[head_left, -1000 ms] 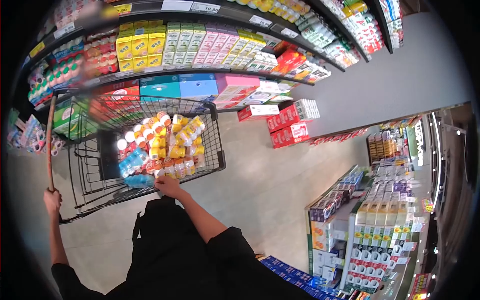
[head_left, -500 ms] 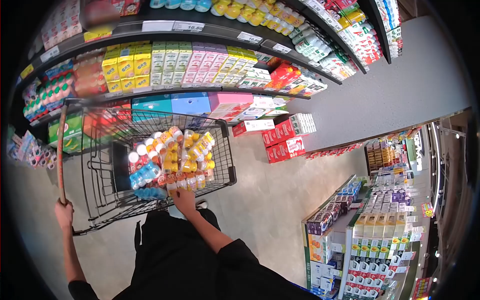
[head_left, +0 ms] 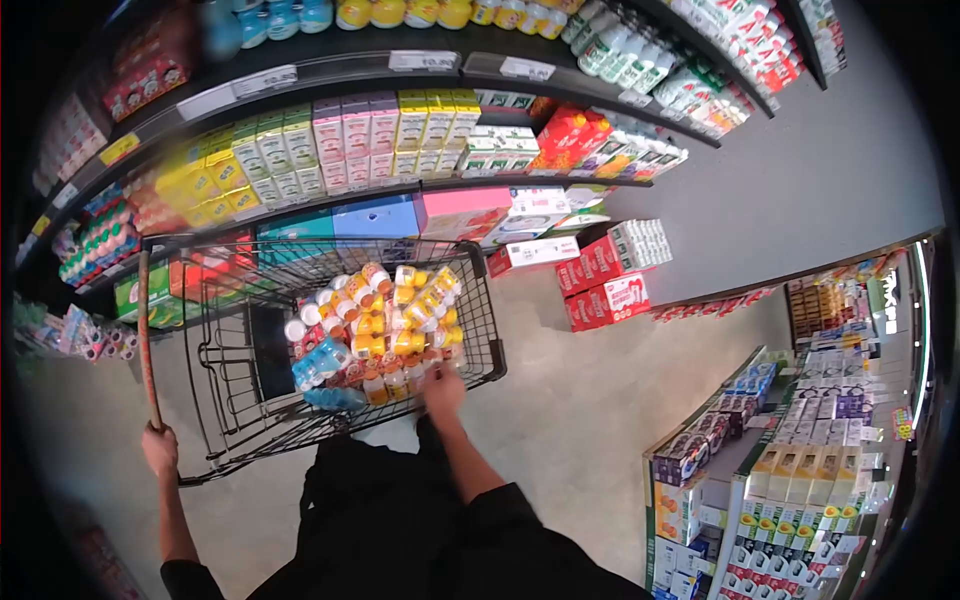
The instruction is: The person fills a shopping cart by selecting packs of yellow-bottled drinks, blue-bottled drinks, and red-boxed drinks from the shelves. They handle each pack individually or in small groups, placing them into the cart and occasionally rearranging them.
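A wire shopping cart (head_left: 484, 300) stands before me, its long handle bar (head_left: 148, 340) at the left. My left hand (head_left: 160, 451) is wrapped round the near end of that bar. Inside the cart lies a pile of small drink bottles: yellow-wrapped ones (head_left: 405, 342), a blue pack (head_left: 322, 364) and white-capped ones (head_left: 345, 295). Over the cart's near side, by the right end of the pile, is my right hand (head_left: 442, 392). Its fingers are curled in and slightly blurred. What they hold, if anything, is hidden.
Beyond the cart runs a dairy shelf (head_left: 420, 190) with cartons and bottles. Red boxes (head_left: 605, 290) are stacked on the floor at its end. To the right stands a display of stacked cartons (head_left: 790, 500). Grey floor (head_left: 560, 420) lies between.
My right hand has moved right along the cart's near side, from the front bottles to the pile's right end. The whole view has shifted slightly. My left hand keeps its hold.
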The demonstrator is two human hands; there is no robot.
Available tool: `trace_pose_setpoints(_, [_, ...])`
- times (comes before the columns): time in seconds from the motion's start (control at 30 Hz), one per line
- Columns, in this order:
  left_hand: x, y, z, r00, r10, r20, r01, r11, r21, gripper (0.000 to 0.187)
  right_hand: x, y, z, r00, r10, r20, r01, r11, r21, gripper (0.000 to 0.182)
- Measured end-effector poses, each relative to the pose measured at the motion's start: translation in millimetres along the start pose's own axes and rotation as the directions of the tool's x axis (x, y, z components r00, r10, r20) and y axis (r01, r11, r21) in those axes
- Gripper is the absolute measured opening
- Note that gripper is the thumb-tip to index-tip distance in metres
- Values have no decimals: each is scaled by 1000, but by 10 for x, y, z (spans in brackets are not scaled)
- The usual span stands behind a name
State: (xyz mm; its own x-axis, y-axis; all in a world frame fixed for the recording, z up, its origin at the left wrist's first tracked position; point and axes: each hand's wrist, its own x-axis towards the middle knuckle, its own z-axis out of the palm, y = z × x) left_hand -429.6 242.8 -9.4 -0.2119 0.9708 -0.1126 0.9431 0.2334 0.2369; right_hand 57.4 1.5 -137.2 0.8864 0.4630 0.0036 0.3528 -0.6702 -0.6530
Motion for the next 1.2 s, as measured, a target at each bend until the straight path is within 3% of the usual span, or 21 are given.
trace_pose_setpoints(0.1, [-213, 105, -11, 999, 1, -52, 2, 998, 57, 17, 365, 467, -281, 998, -57, 1, 57, 998, 26, 15])
trace_pose_setpoints(0.17, [-413, 224, -146, 998, -60, -9, 61, 998, 23, 18, 577, 634, -393, 990, -80, 113, 98, 982, -160, 15])
trace_pose_setpoints(0.2, [-487, 350, -191, 993, -102, 52, 103, 995, -8, 23, 686, 564, -497, 985, 4, 172, 39, 968, -247, 15])
trace_pose_setpoints(0.27, [-716, 564, -107, 989, -144, 21, 143, 990, 11, 26, 838, 584, -647, 963, 85, 256, 14, 931, -364, 17])
trace_pose_setpoints(0.33, [-564, 571, 138, 998, -36, -54, 40, 997, 64, 27, 1052, 609, -789, 971, 69, 229, 17, 936, -352, 17])
trace_pose_setpoints(0.43, [-891, 929, 153, 988, -152, 21, 149, 983, 109, 28, 1273, 796, -937, 962, 70, 265, 42, 918, -394, 18])
trace_pose_setpoints(0.53, [-1023, 1173, 185, 984, -173, 30, 172, 984, 50, 26, 1483, 898, -1033, 963, 46, 264, 66, 914, -401, 18])
trace_pose_setpoints(0.6, [-1126, 1408, 166, 993, -109, 54, 111, 993, -37, 24, 1628, 949, -1086, 968, 18, 251, 85, 915, -394, 19])
trace_pose_setpoints(0.73, [-1272, 1606, 214, 982, -172, 75, 177, 982, -71, 23, 1797, 998, -1228, 957, 99, 273, 24, 910, -414, 20])
trace_pose_setpoints(0.8, [-1343, 1733, 337, 975, -191, 114, 207, 967, -149, 22, 2016, 1053, -1273, 932, 158, 325, 35, 856, -516, 21])
trace_pose_setpoints(0.97, [-1549, 1770, 266, 951, -242, 191, 292, 905, -308, 19, 2152, 1153, -1275, 915, 185, 360, 73, 800, -596, 23])
trace_pose_setpoints(1.07, [-1632, 1704, 305, 954, -208, 214, 264, 923, -280, 18, 2096, 1130, -1362, 904, 219, 367, 53, 795, -605, 24])
trace_pose_setpoints(1.2, [-1702, 1743, 377, 962, -203, 182, 246, 936, -253, 16, 2157, 1233, -1428, 913, 143, 381, 137, 775, -618, 23])
